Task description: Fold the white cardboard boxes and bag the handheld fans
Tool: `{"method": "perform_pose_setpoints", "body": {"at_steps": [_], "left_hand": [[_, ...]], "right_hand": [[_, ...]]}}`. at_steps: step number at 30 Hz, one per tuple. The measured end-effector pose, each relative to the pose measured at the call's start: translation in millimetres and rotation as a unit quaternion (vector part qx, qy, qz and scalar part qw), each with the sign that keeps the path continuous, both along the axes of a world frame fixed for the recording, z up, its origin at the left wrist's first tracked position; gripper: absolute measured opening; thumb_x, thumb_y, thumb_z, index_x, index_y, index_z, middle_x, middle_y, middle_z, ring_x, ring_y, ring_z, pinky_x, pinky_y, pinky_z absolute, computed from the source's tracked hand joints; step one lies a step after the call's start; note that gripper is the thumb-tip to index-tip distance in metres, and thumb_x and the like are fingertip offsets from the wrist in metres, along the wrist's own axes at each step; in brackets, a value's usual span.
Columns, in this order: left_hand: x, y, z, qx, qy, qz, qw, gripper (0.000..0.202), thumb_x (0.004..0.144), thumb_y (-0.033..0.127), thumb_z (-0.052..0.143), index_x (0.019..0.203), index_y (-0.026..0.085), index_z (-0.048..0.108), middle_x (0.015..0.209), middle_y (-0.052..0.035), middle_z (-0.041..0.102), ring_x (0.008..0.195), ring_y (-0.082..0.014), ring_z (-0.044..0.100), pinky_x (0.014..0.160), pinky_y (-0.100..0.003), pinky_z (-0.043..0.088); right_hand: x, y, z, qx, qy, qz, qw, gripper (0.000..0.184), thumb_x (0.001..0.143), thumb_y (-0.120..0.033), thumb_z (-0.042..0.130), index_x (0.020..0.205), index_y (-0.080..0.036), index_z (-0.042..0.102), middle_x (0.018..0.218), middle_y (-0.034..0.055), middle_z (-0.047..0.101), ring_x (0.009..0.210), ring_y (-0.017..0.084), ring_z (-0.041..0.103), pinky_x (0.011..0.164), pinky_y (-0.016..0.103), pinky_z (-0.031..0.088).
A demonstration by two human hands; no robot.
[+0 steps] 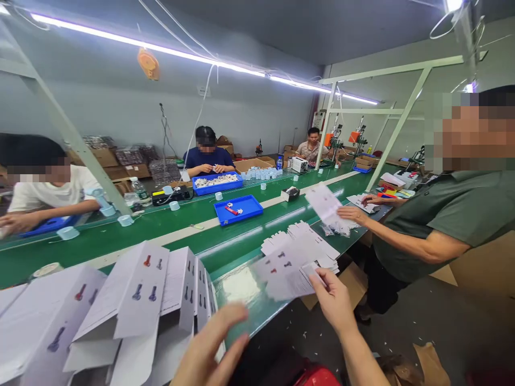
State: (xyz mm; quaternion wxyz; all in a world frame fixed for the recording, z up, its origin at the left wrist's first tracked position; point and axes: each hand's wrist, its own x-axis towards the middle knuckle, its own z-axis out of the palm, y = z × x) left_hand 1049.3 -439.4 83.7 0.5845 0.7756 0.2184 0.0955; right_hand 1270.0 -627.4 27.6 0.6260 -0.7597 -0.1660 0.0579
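Note:
My right hand (336,300) pinches the edge of a flat white printed carton (279,271) with small pictures of tools on it, slightly blurred. The carton is over a stack of flat white cartons (324,244) on the green bench. At the lower middle is my left hand (217,346), its fingers apart and holding nothing, somewhat smeared by motion. To its left, close by, stand several opened white cartons (140,292), printed with red and dark tool pictures.
A co-worker in a dark green shirt (446,209) holds a white printed sheet (324,203) at right. Beyond runs a green conveyor (177,214) with a blue tray (251,214) and several pale blue cups (68,232). Three people sit across it. A red object (316,375) is below.

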Motion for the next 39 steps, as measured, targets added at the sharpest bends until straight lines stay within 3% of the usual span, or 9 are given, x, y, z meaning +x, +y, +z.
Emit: {"method": "perform_pose_setpoints", "body": {"at_steps": [4,9,13,16,18,22,24,31,39], "left_hand": [[-1.6,2.6,15.9,0.108,-0.001,0.007,0.994,0.084,0.068,0.049,0.077,0.139,0.021,0.042,0.150,-0.0151,0.042,0.140,-0.0364,0.033,0.118,-0.051,0.019],[-73.5,-8.0,26.2,-0.230,0.006,-0.029,0.973,0.072,0.067,0.042,0.077,0.129,0.021,0.046,0.122,-0.0117,0.067,0.108,-0.0309,0.064,0.095,-0.044,0.048],[-129.0,-17.8,25.5,-0.354,-0.073,0.066,0.930,0.065,0.059,0.031,0.085,0.116,0.021,0.056,0.104,-0.0078,0.073,0.088,-0.0246,0.070,0.081,-0.036,0.053],[-156.5,-20.8,31.2,-0.356,-0.050,0.125,0.925,0.057,0.059,0.027,0.085,0.108,0.018,0.058,0.093,-0.0060,0.075,0.076,-0.0201,0.070,0.072,-0.031,0.053],[-170.9,-23.9,41.2,-0.330,-0.020,0.111,0.937,0.057,0.058,0.024,0.084,0.109,0.017,0.060,0.087,-0.0035,0.074,0.069,-0.0176,0.068,0.066,-0.029,0.052],[-195.6,-31.2,65.9,-0.293,-0.011,0.050,0.955,0.053,0.060,0.024,0.083,0.108,0.019,0.062,0.087,-0.0006,0.072,0.070,-0.0164,0.067,0.066,-0.028,0.051],[-209.7,-31.8,72.7,-0.300,-0.027,0.047,0.953,0.051,0.063,0.027,0.082,0.108,0.019,0.062,0.086,-0.0011,0.072,0.070,-0.0159,0.066,0.066,-0.027,0.051],[-275.2,-36.8,56.3,-0.380,-0.133,0.010,0.915,0.107,0.047,0.044,0.092,0.138,0.027,0.038,0.113,-0.0091,0.068,0.098,-0.0251,0.067,0.078,-0.032,0.053],[-316.0,-73.4,30.2,-0.412,-0.190,0.023,0.891,0.074,0.056,0.033,0.091,0.123,0.026,0.060,0.120,-0.0088,0.067,0.101,-0.0223,0.066,0.081,-0.028,0.052]], "right_hand": [[-43.5,-25.4,48.1,0.088,0.063,0.083,0.991,0.034,0.074,-0.049,0.072,0.089,-0.019,0.068,0.079,0.0021,0.071,0.069,0.018,0.060,0.067,0.029,0.047],[-89.1,-8.0,40.9,0.232,0.247,0.062,0.939,0.039,0.059,-0.042,0.084,0.083,-0.018,0.065,0.072,0.0018,0.072,0.062,0.018,0.064,0.063,0.030,0.051],[-123.1,-0.7,27.3,0.105,0.236,0.086,0.962,0.061,0.060,-0.056,0.077,0.100,-0.012,0.064,0.095,0.0145,0.072,0.083,0.030,0.069,0.074,0.043,0.055],[-153.3,-14.3,48.2,-0.071,-0.016,0.141,0.987,0.097,0.060,-0.059,0.076,0.140,-0.014,0.042,0.144,0.0232,0.044,0.129,0.042,0.046,0.098,0.056,0.044],[-176.4,-21.9,73.3,-0.146,-0.238,0.289,0.916,0.128,0.048,-0.053,0.087,0.152,-0.021,0.019,0.160,0.0185,0.013,0.144,0.045,0.015,0.110,0.064,0.027],[-219.8,-6.4,110.8,-0.163,-0.473,0.572,0.650,0.147,0.039,-0.041,0.092,0.153,-0.022,0.002,0.158,0.0260,0.009,0.142,0.051,0.007,0.106,0.077,0.011],[-235.5,10.3,112.7,-0.169,-0.488,0.601,0.609,0.146,0.041,-0.044,0.090,0.153,-0.018,0.000,0.155,0.0299,0.017,0.142,0.050,0.013,0.106,0.076,0.013],[-279.9,24.9,71.0,-0.115,-0.460,0.547,0.690,0.146,0.043,-0.049,0.088,0.151,-0.013,-0.003,0.154,0.0305,0.014,0.143,0.048,0.016,0.109,0.068,0.024],[-322.6,10.9,44.1,-0.184,-0.292,0.555,0.757,0.153,0.047,-0.046,0.086,0.144,-0.021,-0.030,0.157,0.0259,-0.006,0.144,0.048,0.002,0.111,0.067,0.022]]}}
